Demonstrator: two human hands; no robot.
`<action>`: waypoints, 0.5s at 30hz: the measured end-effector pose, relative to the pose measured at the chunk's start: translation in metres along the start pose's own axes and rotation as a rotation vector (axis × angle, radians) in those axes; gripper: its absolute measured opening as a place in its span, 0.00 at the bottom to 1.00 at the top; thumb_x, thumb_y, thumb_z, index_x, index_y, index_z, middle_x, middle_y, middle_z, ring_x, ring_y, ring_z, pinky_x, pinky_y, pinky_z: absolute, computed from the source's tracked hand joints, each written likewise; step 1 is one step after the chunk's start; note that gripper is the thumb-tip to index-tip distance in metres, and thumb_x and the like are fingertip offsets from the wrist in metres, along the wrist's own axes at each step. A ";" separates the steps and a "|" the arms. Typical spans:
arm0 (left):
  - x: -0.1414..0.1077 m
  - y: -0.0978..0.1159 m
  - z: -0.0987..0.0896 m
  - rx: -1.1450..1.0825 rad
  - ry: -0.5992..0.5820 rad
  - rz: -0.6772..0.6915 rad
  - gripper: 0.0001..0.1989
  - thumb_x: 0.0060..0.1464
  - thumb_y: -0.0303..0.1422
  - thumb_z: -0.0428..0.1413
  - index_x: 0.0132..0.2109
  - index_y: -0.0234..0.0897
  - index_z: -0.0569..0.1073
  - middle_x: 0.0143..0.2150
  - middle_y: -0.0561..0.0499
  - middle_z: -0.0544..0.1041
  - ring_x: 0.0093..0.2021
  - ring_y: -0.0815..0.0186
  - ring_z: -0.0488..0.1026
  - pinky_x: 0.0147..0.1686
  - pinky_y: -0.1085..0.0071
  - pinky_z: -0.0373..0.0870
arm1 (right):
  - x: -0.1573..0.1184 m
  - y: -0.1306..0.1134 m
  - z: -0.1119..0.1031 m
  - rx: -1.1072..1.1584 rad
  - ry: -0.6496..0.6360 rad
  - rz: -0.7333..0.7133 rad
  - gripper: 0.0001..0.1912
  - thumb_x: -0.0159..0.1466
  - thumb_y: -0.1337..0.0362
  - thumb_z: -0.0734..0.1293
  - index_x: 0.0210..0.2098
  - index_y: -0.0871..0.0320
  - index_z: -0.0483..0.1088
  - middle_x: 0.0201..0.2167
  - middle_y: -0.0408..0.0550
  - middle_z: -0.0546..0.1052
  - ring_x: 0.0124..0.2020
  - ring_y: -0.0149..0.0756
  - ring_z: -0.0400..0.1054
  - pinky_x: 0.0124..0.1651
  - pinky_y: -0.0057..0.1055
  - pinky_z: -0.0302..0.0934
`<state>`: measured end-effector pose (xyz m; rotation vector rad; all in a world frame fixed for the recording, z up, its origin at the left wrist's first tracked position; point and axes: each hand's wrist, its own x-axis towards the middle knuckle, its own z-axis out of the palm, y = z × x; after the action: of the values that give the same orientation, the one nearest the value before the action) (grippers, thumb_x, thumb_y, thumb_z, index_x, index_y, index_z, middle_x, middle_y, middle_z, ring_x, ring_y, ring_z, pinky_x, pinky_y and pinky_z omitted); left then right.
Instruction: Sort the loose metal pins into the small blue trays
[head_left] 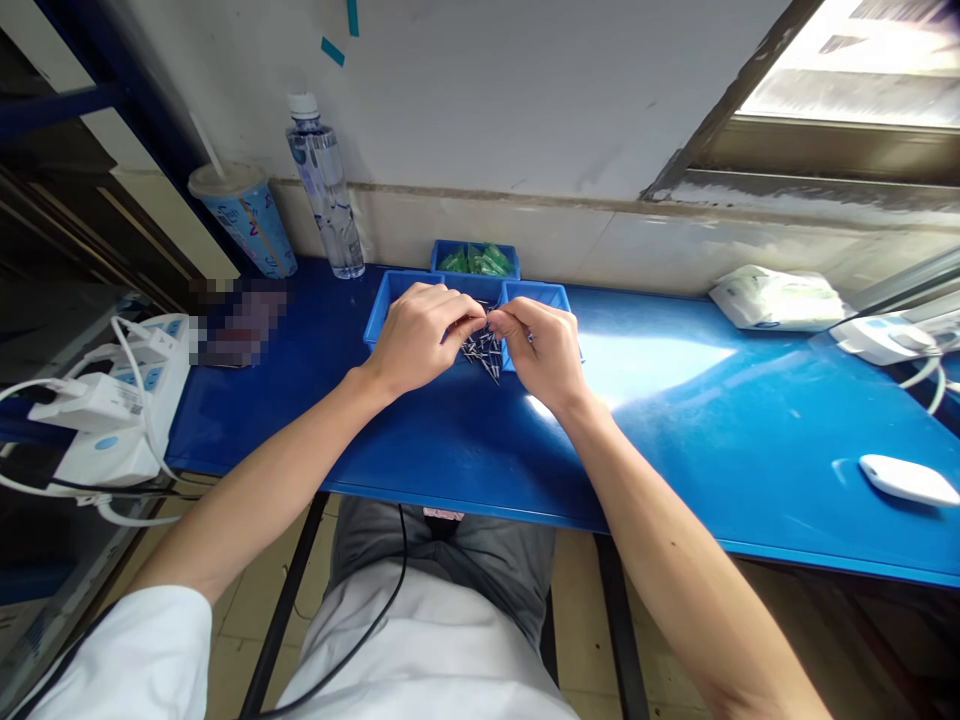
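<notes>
My left hand (420, 338) and my right hand (540, 350) meet, fingertips close together, above a small heap of thin metal pins (480, 352). The pins lie on the blue tabletop (675, 430) between two shallow blue plastic bins, a left one (386, 300) and a right one (536, 297). My fingers hide most of both bins. Whether my fingers pinch a pin is too small to tell. Behind them, a third blue bin (475, 257) holds green pieces (480, 262).
A water bottle (325, 190) and a blue lidded cup (244, 220) stand at the back left. A white power strip (142, 400) with plugged-in cables lies at the left end. A white packet (776, 298) and a white mouse (907, 480) lie to the right.
</notes>
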<state>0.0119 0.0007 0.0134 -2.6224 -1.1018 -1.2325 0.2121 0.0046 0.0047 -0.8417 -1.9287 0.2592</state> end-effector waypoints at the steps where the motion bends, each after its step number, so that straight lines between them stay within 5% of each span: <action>1: 0.000 0.000 0.000 -0.003 0.000 -0.013 0.11 0.73 0.35 0.54 0.41 0.38 0.78 0.36 0.51 0.82 0.36 0.62 0.77 0.49 0.62 0.69 | 0.000 -0.001 0.000 -0.005 0.012 -0.007 0.16 0.75 0.60 0.64 0.30 0.55 0.70 0.27 0.43 0.77 0.27 0.32 0.67 0.33 0.31 0.59; 15: 0.001 -0.003 -0.001 0.013 0.011 -0.077 0.14 0.74 0.38 0.52 0.39 0.38 0.75 0.34 0.51 0.79 0.36 0.61 0.74 0.44 0.63 0.66 | -0.002 0.004 0.002 -0.001 0.129 -0.020 0.10 0.74 0.62 0.65 0.36 0.53 0.75 0.35 0.44 0.81 0.29 0.34 0.72 0.34 0.33 0.67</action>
<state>0.0094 0.0032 0.0142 -2.5839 -1.2160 -1.2472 0.2127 0.0066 -0.0004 -0.8196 -1.8156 0.1878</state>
